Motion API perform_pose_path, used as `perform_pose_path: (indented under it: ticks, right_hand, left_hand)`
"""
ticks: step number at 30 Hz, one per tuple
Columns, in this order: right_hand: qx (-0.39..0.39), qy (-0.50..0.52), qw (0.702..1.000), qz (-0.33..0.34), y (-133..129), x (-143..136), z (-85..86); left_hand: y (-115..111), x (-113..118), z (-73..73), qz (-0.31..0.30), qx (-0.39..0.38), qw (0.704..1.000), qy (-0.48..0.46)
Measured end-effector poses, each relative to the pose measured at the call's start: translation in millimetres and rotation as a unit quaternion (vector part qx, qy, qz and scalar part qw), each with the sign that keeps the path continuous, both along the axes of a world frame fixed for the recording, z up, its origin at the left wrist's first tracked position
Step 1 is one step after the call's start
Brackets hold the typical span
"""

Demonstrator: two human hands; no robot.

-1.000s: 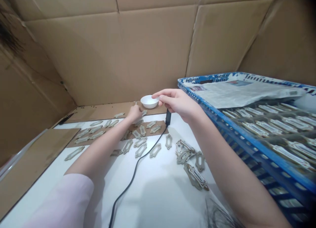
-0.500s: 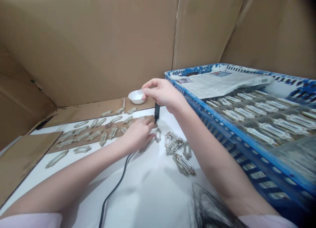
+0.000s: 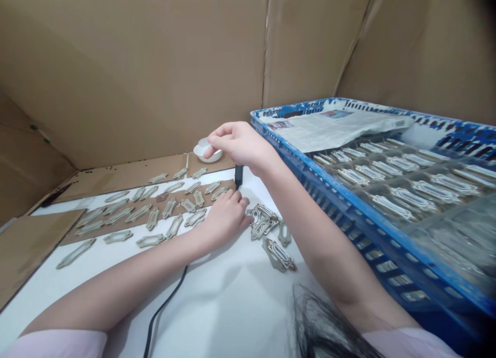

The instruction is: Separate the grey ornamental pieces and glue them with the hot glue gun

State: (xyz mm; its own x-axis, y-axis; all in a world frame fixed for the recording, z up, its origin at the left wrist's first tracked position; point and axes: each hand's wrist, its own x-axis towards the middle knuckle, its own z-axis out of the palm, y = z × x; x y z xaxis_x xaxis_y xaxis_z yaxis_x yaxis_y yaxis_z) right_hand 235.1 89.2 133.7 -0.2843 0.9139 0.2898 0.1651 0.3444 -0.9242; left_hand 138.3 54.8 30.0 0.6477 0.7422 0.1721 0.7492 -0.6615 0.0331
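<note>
My right hand (image 3: pixel 244 146) is raised over a small white bowl (image 3: pixel 207 154), thumb and fingers pinched on a small whitish, see-through piece (image 3: pixel 203 142) whose kind I cannot make out. Lower down, my left hand (image 3: pixel 228 216) rests on the white tabletop with its fingers curled under. Whatever lies beneath those fingers is hidden. Its thumb reaches the edge of a small pile of ornate metal label frames (image 3: pixel 260 224), some with white-lined patterns. Many more frames (image 3: pixel 169 208) lie in rows to its left, on cardboard strips and on the table.
On the right stands a blue plastic crate (image 3: pixel 310 185) with rows of white-patterned frames (image 3: pixel 387 167) and a newspaper sheet (image 3: pixel 310 130). A black upright object (image 3: pixel 238 176) stands behind my left hand. A black cable (image 3: pixel 165 306) crosses the table. Cardboard walls (image 3: pixel 155 74) enclose the back.
My left hand has moved right, from the rows of frames toward the pile, uncovering several frames and covering a single one. The right hand's pinched piece is slightly farther over the bowl.
</note>
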Motion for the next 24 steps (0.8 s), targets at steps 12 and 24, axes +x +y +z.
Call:
perform_pose_path:
  ticks: [12, 24]
  right_hand:
    - [0.017, 0.0, 1.0, 0.005, 0, -2, -1.0]
    - [0.069, -0.015, 0.997, 0.012, 8, -4, -8.0]
  left_hand:
    - [-9, 6, 2.7, -0.048, -0.042, 0.996, 0.061]
    - [-21, -8, -1.5, -0.12, 0.012, 0.989, 0.087]
